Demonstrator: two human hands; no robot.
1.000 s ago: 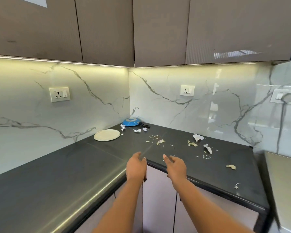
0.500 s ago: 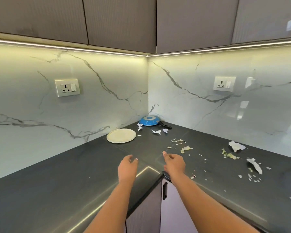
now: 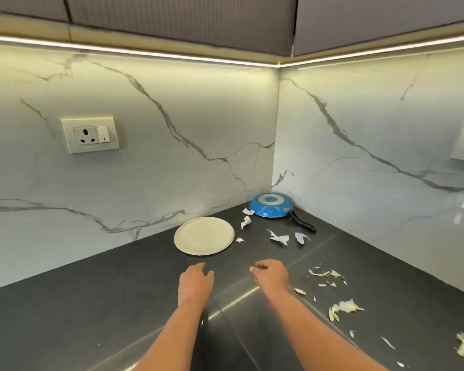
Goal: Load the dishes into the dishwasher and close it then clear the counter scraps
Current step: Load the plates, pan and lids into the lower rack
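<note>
Over a dark corner countertop (image 3: 91,303), a person reaches forward with both arms, the left hand (image 3: 194,283) and right hand (image 3: 271,275) hovering side by side with fingers loosely curled and holding nothing. Straight ahead of the left hand, near its fingertips, lies the cream plate (image 3: 204,236), flat on the counter; that hand is the nearer of the two to it. Farther back in the corner sits an upturned blue frying pan (image 3: 270,205), its black handle (image 3: 302,222) pointing toward the right and front, well beyond the right hand. Torn paper bits (image 3: 279,238) lie between plate and pan, and vegetable scraps (image 3: 344,307) trail off to the right. Compared with half a second earlier, both hands have advanced over the counter toward the plate, and the view has swung left and closer to the corner.
</note>
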